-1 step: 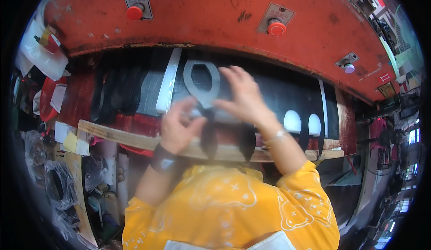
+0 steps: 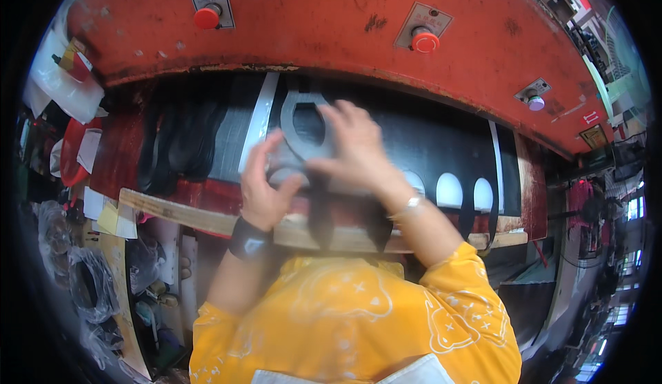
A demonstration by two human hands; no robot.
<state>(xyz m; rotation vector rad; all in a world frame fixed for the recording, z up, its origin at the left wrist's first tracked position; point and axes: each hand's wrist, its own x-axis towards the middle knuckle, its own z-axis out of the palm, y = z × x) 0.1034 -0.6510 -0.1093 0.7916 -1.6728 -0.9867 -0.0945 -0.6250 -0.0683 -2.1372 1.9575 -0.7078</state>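
Observation:
A grey oval ring-shaped plate (image 2: 290,132) with a large opening lies on the black sheet (image 2: 400,139) under the red machine front. My right hand (image 2: 353,146) reaches over the plate's right side. Its fingers are spread, slightly blurred, and seem to touch the plate's edge. Just below the plate on the left is my left hand (image 2: 263,194), fingers and thumb apart, with nothing seen between them. Dark strips (image 2: 321,215) hang from the sheet over the wooden rail (image 2: 296,234). White round spots (image 2: 449,189) show along the sheet's near edge.
Red push buttons (image 2: 425,40) stick out from the machine front (image 2: 310,25). Dark curved pieces (image 2: 194,139) lie in a pile at the left of the bed. A white strip (image 2: 258,125) runs beside the plate. Plastic-wrapped items (image 2: 89,280) stand at the far left.
My right hand has moved left, over the plate's right side. My left hand has shifted slightly left and its fingers have spread from the plate's lower end.

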